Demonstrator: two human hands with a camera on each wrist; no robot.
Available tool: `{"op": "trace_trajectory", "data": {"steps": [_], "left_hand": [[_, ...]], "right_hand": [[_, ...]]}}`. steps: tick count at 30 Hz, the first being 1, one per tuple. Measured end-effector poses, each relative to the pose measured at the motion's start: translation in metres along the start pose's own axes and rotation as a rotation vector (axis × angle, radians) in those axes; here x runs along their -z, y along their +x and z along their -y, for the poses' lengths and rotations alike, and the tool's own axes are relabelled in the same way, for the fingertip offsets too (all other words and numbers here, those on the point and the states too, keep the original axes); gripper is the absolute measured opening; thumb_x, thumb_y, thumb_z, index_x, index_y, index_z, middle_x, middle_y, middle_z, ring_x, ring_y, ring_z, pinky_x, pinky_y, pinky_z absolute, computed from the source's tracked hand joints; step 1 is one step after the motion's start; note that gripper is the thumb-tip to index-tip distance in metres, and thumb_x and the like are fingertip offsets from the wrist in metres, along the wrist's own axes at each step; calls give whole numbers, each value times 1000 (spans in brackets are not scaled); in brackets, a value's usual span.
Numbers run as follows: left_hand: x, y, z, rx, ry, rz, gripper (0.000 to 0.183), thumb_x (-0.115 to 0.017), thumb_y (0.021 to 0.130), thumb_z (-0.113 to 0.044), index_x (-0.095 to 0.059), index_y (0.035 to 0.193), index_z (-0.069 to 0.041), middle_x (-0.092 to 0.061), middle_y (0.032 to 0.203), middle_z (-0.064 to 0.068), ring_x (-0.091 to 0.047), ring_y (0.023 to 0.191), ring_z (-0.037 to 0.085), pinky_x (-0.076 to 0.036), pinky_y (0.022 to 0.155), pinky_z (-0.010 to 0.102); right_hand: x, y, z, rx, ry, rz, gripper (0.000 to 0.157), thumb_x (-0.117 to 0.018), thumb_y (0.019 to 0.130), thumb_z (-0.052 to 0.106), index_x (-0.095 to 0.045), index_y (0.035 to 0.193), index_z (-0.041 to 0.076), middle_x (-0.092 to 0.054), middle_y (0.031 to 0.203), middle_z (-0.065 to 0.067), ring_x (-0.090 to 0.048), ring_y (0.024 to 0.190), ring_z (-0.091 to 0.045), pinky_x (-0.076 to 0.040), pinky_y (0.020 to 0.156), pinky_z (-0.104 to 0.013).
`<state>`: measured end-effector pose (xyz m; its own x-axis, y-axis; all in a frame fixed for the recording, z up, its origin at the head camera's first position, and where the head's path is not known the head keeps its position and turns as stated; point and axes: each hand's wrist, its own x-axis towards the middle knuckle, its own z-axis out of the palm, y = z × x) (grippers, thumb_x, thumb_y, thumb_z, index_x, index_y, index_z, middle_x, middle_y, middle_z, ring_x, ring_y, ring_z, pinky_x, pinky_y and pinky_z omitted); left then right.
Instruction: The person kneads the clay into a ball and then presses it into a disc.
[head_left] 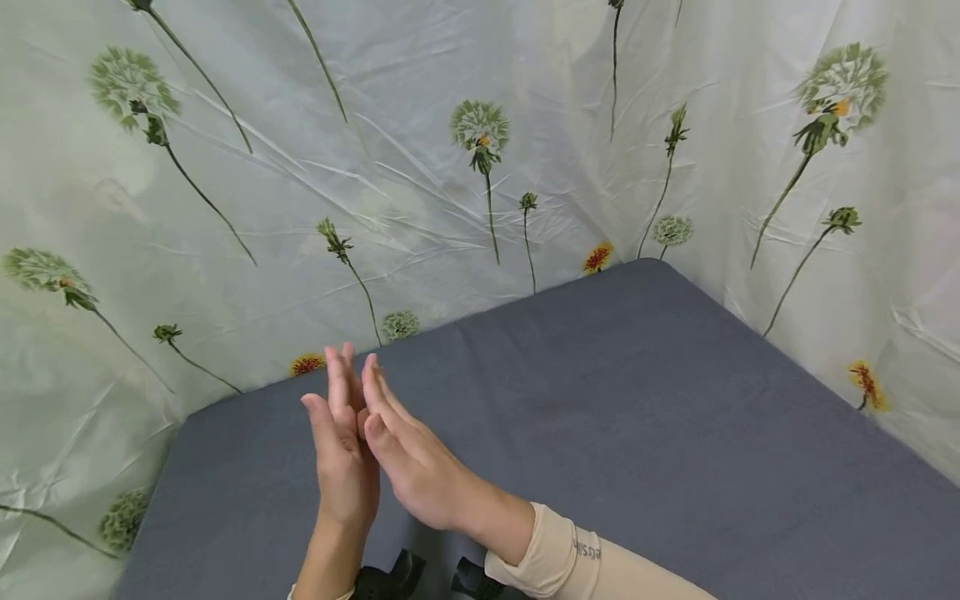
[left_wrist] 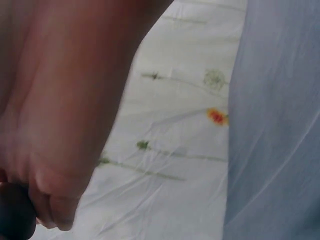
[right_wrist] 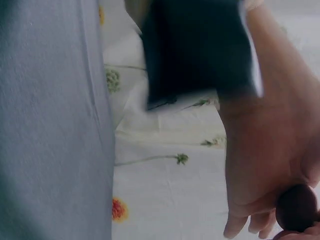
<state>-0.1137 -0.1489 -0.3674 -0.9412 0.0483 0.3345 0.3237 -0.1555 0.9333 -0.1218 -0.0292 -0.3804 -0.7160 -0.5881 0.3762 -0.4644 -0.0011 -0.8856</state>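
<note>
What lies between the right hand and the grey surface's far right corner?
Just a bare stretch of the grey surface lies between the right hand and that corner, as the head view shows.

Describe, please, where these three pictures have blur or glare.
Head view: the left hand and right hand look fairly sharp, while pale streaks of shine run along creases in the flowered sheet; left wrist view: the printed flowers look soft and washed out; right wrist view: the dark block at the top has blurred edges and shows almost no detail.
</note>
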Motion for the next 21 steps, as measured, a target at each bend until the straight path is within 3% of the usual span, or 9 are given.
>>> {"op": "trace_trajectory", "data": {"steps": [4, 7, 12, 17, 21], "left_hand": [[-14, -5, 6, 36, 53, 60, 74, -4, 111, -68, 17, 171, -30, 10, 181, -13, 11, 169, 11, 10, 136, 44], [-24, -9, 7, 24, 92, 81, 74, -4, 112, -66, 17, 171, -27, 13, 180, -14, 17, 167, 11, 13, 134, 51], [-29, -12, 2, -43, 119, 21, 74, -6, 111, -68, 13, 172, -30, 10, 181, -13, 14, 168, 13, 12, 134, 55], [-17, -8, -5, -95, 88, -56, 76, -10, 109, -73, 11, 172, -35, 6, 181, -14, 13, 169, 12, 9, 134, 59], [-6, -3, -10, -92, 86, -117, 78, -16, 108, -76, 8, 172, -38, 2, 181, -17, 14, 168, 9, 9, 135, 56]], "right_hand": [[11, 4, -1, 33, 9, -107, 76, -5, 113, 63, 6, 172, 15, 11, 179, 10, 10, 167, -10, -2, 138, -43], [19, 7, -5, 21, 53, -137, 77, -8, 114, 63, 4, 172, 14, 8, 180, 9, 7, 167, -8, -3, 138, -43], [20, 8, -10, -55, 131, -60, 82, -6, 110, 70, 11, 171, 19, 11, 179, 13, 4, 166, -8, -11, 138, -45], [7, 7, -9, -109, 125, 36, 82, -1, 106, 75, 22, 168, 26, 11, 177, 18, 0, 166, -8, -16, 137, -43], [-1, 3, -5, -116, 80, 70, 78, 0, 106, 75, 21, 167, 32, 12, 176, 23, -1, 166, -6, -15, 137, -40]]}}
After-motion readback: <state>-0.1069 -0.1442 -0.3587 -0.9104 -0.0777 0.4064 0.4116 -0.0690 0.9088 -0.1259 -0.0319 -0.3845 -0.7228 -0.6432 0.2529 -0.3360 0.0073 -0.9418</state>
